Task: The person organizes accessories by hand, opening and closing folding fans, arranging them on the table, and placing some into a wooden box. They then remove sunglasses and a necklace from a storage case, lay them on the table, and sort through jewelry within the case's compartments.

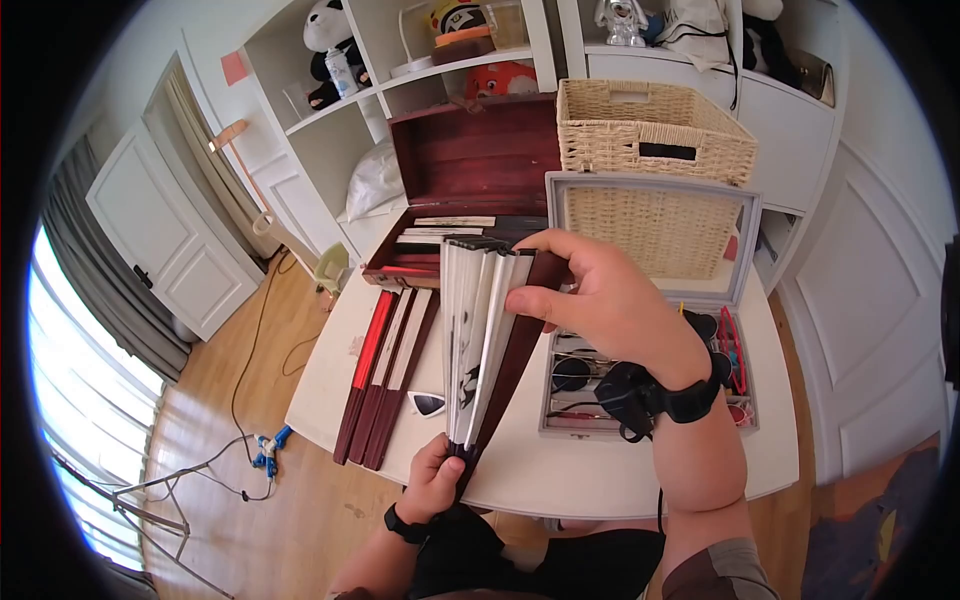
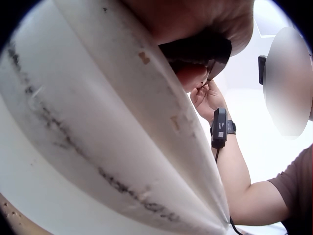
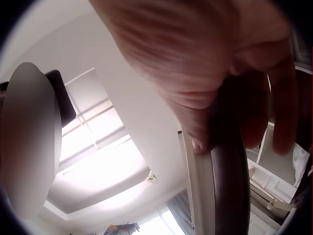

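Observation:
A large folding fan (image 1: 468,350), partly spread, stands upright over the near side of the table. Its white pleated leaf carries black ink marks, and its guard is dark red-brown. At the bottom, my left hand (image 1: 436,478) grips the narrow pivot end. Higher up, my right hand (image 1: 590,290) holds the right-hand guard near its top, thumb on the leaf side and fingers behind. The leaf (image 2: 112,107) fills much of the left wrist view. In the right wrist view, the guard (image 3: 230,191) runs below the fingers, some of which are in shadow.
Closed fans (image 1: 385,380), one red-leafed, lie left on the white table (image 1: 590,480), beside white sunglasses (image 1: 426,403). Behind stands an open dark red case (image 1: 480,150) with more fans. A grey glasses box (image 1: 655,183) sits right with its lid up, before a wicker basket (image 1: 600,120).

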The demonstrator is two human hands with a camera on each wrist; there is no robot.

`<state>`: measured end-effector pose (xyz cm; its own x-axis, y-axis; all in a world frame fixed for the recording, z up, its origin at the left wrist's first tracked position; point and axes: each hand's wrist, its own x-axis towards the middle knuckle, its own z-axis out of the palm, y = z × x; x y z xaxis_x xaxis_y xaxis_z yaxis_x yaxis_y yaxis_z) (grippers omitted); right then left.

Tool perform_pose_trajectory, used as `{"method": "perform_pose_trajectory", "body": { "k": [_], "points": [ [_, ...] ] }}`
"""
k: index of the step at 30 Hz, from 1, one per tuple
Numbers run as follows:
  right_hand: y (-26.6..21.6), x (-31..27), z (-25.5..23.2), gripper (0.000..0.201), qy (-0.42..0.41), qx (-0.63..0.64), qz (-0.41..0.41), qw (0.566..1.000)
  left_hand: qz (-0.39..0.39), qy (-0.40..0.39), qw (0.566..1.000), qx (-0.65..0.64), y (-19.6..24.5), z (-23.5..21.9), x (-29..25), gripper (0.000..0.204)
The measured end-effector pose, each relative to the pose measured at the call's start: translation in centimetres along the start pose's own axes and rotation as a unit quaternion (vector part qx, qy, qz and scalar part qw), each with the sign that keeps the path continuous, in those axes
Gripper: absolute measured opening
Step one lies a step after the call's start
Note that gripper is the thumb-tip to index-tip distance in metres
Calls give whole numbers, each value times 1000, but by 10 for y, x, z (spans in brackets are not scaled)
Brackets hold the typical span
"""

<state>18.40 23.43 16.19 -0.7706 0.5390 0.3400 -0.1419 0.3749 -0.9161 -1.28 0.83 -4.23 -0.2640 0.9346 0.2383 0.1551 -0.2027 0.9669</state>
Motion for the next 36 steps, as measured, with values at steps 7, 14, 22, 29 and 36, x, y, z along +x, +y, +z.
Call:
{"method": "perform_pose_trajectory", "body": {
  "k": [7, 14, 22, 29, 36],
  "points": [
    [7, -2, -6, 43, 30, -72, -40, 996, -1, 22, 994, -106, -10, -5, -5, 52],
    [2, -4, -15, 45, 27, -141, 14, 990, 38, 63, 997, -32, 9, 4, 2, 54],
    [6, -5, -18, 46, 20, -188, -43, 981, 6, 65, 991, -116, 2, 3, -2, 53],
    [8, -8, -24, 37, 25, -244, -24, 969, 15, 99, 989, -105, 0, 3, 2, 56],
    [9, -6, -23, 31, 41, -253, -6, 967, -2, 99, 990, -96, 7, 5, 2, 58]
  ]
}}
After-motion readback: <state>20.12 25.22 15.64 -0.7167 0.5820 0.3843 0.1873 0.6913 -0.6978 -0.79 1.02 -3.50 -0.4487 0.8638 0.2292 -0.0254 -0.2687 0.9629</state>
